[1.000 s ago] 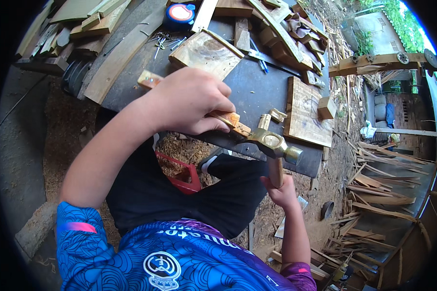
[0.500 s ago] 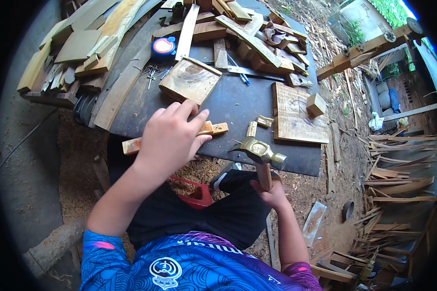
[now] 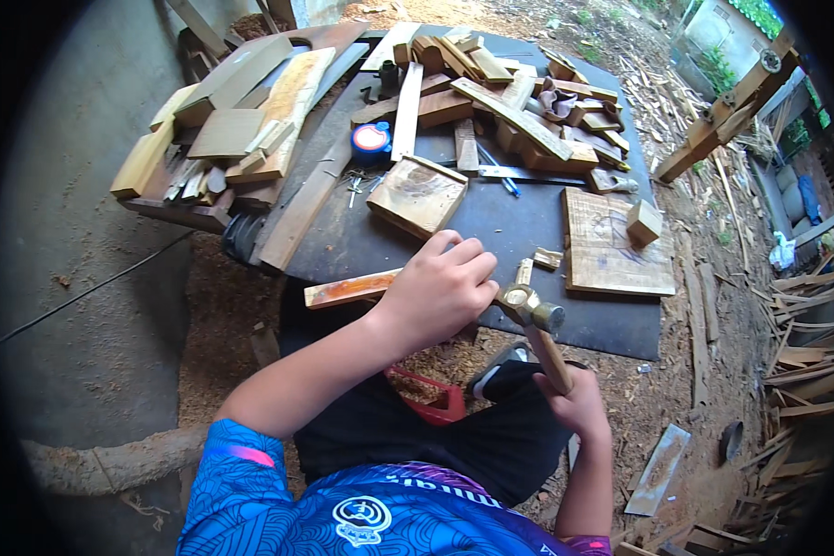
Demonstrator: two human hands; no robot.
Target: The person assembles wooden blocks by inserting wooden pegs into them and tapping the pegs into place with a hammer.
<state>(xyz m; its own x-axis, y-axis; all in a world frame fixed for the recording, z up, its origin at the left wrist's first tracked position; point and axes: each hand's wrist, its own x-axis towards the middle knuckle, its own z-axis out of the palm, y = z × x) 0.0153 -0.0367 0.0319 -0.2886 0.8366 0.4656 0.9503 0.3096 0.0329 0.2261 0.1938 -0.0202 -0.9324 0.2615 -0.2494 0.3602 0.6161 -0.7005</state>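
Note:
My left hand (image 3: 440,289) is closed over a narrow wooden strip (image 3: 352,289) at the table's near edge. Its fingers curl around the strip's right part and hide that end; the reddish-brown left part juts out past my wrist. In my right hand (image 3: 576,400) is a hammer (image 3: 549,357), gripped by its wooden handle. The brassy metal head points up and sits just right of my left fingers, above the table edge. Two small wood offcuts lie beyond the hammer head, one of them a short loose piece (image 3: 547,258).
Above my left hand lies a square wooden block (image 3: 419,196), with nails (image 3: 354,190) and a blue tape measure (image 3: 372,141) nearby. A wide board (image 3: 612,246) bearing a small cube (image 3: 644,223) is at right. Piled wood (image 3: 519,111) covers the dark table's (image 3: 491,211) far side.
My left hand has slid right along the strip, and its fingers have closed around it. The hammer head has turned and is nearer that hand. The whole view has shifted.

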